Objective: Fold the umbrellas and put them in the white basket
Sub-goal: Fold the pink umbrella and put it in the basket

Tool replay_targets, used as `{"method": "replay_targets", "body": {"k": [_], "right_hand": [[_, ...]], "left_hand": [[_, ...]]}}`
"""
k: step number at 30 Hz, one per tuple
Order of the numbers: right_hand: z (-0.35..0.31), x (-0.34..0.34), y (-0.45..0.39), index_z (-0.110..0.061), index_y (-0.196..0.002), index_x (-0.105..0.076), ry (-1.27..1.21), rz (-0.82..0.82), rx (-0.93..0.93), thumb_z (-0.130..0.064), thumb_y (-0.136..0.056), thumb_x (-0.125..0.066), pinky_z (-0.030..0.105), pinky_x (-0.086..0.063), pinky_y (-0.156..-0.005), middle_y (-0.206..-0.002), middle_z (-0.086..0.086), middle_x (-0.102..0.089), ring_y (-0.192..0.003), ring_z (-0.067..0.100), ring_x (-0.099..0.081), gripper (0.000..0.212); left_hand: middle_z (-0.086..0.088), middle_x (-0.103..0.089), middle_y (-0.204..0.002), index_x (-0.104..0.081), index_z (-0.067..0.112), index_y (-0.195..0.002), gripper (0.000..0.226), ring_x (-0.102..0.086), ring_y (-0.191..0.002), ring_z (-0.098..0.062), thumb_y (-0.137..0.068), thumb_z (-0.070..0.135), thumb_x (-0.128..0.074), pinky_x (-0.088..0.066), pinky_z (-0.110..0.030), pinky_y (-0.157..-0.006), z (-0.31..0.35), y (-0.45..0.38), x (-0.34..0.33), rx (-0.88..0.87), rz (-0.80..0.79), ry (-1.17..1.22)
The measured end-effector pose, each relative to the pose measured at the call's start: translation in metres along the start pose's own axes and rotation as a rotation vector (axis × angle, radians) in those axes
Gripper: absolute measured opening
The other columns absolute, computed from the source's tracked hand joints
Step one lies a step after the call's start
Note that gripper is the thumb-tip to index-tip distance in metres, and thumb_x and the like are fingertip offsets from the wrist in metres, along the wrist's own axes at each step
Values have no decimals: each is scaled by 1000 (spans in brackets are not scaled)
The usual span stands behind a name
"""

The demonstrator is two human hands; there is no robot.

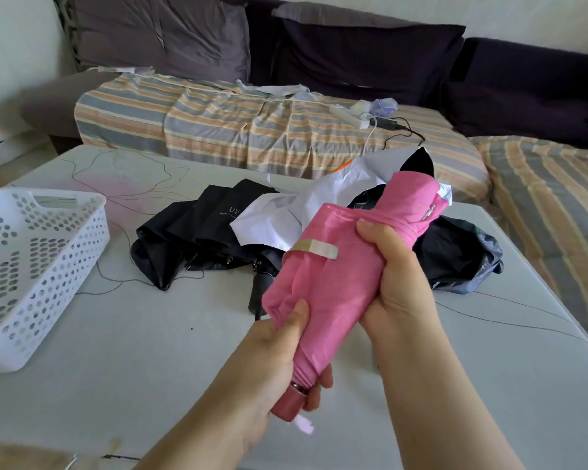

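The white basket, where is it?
The white basket sits at the table's left edge, left of the black umbrella in the head view.

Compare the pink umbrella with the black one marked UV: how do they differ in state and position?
The pink umbrella is rolled into a tight bundle; the black umbrella lies loose, its canopy spread in slack folds. The pink umbrella is held above the table by the left hand near the handle and the right hand around its middle; the black umbrella rests on the table, untouched. Neither is in the white basket.
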State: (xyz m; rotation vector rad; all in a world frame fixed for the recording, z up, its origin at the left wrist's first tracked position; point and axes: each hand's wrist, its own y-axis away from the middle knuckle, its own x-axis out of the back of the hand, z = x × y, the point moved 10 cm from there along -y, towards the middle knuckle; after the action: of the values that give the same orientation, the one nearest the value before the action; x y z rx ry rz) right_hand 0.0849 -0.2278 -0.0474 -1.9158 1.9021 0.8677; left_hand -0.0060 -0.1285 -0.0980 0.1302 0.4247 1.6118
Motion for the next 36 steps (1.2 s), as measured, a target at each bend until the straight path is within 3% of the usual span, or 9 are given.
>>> {"method": "replay_targets", "body": {"k": [5,12,16,21,28,30,31,32,36], "right_hand": [[-31,16,0,-5,-76,-63,176,190,178,4,-77,-69,25,-54,-52,-60,5,-63,-51,15,-61,11],[-28,5,-4,-8,-81,-61,107,60,157,-9,-85,-66,27,-55,-62,-69,4,-65,-63,15,-64,6],[-8,3,2,-12,-133,-45,338,69,65,-56,-64,-76,41,-56,-88,-114,4,-67,-97,15,-69,88],[20,-4,9,-8,-108,-65,302,83,53,-19,-77,-78,43,-59,-79,-97,12,-73,-86,26,-72,36],[7,4,8,-5,-97,-66,217,151,133,2,-78,-71,37,-61,-65,-79,8,-71,-70,23,-70,21],[8,1,8,-4,-97,-66,200,115,119,4,-80,-69,36,-61,-63,-78,9,-71,-68,22,-69,19],[9,-2,8,-4,-97,-66,200,86,112,5,-80,-68,36,-60,-63,-78,9,-70,-67,22,-69,19],[10,-5,7,-4,-95,-66,205,55,110,6,-80,-67,36,-60,-62,-76,9,-70,-66,22,-69,18],[8,-14,8,-6,-88,-66,270,-21,149,8,-79,-67,37,-60,-63,-72,8,-70,-65,23,-68,17]], "left_hand": [[-2,-54,-38,-57,-9,-71,58,-45,-30,-13,-98,40,-37,-30,-15,-34,17,8,12,-181,182,-173],[-4,-56,-42,-55,-14,-71,58,-46,-33,-15,-96,37,-41,-33,-17,-35,22,9,15,-240,209,-194],[-4,-55,-39,-57,-11,-63,68,-51,-36,-20,-94,47,-37,-43,-27,-40,29,9,33,-295,373,-360],[-11,-60,-49,-62,0,-63,83,-59,-51,-26,-78,70,-18,-49,-42,-58,27,9,36,-318,483,-615],[-11,-63,-45,-75,5,-60,47,-60,-42,-14,-96,15,-47,-48,-24,-53,-4,0,16,-3,66,61],[1,-43,-23,-65,-14,-105,29,-48,-26,1,-93,12,-56,-40,-11,-44,-17,-15,28,63,89,210],[4,-42,-22,-51,-13,-124,58,-47,-27,6,-82,20,-73,-40,-9,-43,-21,-22,33,11,115,315],[0,-53,-32,-48,-7,-129,81,-54,-35,5,-66,27,-86,-42,-8,-45,-15,-23,37,-33,99,365],[13,-68,-89,-55,29,-97,39,-64,-72,3,-69,46,-77,-55,-36,-59,23,7,54,-229,390,-23]]}}
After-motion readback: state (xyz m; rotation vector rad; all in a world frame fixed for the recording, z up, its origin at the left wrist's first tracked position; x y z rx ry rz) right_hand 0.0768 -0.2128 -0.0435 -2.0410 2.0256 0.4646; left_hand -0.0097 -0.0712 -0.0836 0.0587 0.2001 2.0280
